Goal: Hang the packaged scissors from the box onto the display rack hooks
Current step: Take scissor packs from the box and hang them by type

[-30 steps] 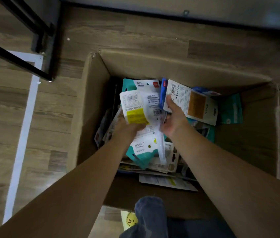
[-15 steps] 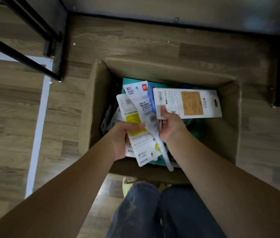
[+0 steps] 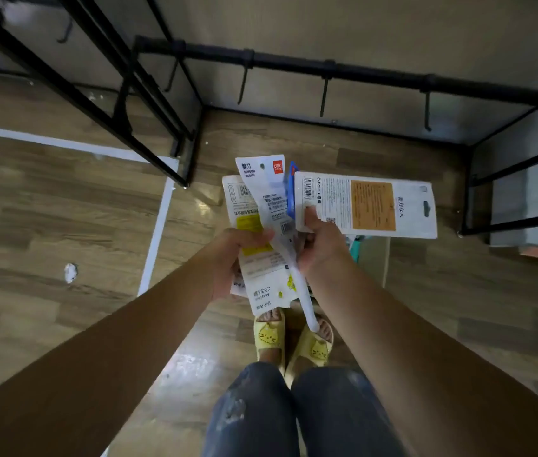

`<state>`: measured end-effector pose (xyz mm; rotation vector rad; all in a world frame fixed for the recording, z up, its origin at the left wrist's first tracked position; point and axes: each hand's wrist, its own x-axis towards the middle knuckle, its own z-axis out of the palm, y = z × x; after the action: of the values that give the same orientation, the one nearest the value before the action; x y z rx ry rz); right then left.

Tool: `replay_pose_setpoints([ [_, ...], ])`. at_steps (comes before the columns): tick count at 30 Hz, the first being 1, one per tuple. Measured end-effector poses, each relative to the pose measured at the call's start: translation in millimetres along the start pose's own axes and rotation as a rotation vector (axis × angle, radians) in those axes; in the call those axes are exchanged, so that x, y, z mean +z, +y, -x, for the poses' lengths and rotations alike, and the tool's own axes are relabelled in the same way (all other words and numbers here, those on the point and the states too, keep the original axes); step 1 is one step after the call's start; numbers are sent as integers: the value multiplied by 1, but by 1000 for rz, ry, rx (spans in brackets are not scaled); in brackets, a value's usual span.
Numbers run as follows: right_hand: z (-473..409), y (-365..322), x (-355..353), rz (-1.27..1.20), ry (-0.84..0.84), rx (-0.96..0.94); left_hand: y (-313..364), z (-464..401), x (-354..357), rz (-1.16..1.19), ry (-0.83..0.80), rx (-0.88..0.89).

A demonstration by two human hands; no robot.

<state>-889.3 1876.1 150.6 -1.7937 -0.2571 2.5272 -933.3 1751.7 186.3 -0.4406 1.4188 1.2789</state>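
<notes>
Head view: my left hand (image 3: 233, 255) grips a fan of scissor packs (image 3: 262, 232); my right hand (image 3: 322, 245) pinches one carded pack (image 3: 365, 204) by its corner. Rack hooks (image 3: 323, 97) ahead hang bare; every pack awaits hanging, and no box shows.

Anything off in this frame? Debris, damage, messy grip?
Minor things only. A crumpled white scrap lies on the wood floor at left. The left hand grips a fanned, uneven stack of scissor packages; the right hand pinches one orange-panel package sideways. The rack hooks hang bare.
</notes>
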Motion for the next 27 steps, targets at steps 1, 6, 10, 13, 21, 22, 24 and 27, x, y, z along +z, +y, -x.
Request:
replay_pose_setpoints([
  [1, 22, -5, 7, 22, 12, -27, 11, 21, 5, -23, 2, 35],
  [6, 131, -33, 35, -10, -97, -124, 62, 115, 28, -161, -31, 288],
  [10, 212, -48, 44, 130, -220, -260, 93, 182, 47, -281, -11, 380],
  [13, 259, -54, 54, 43, -311, -336, 113, 220, 63, -273, 33, 468],
  [21, 328, -88, 82, -55, -450, -597, 162, 282, 112, -325, 106, 621],
  [22, 334, -90, 85, 2, -415, -740, 167, 287, 115, -324, 117, 636],
  [24, 347, -96, 88, 100, -427, -894, 177, 296, 117, -311, 141, 650],
  [27, 360, -111, 84, 268, -471, -1094, 190, 310, 112, -329, 147, 690],
])
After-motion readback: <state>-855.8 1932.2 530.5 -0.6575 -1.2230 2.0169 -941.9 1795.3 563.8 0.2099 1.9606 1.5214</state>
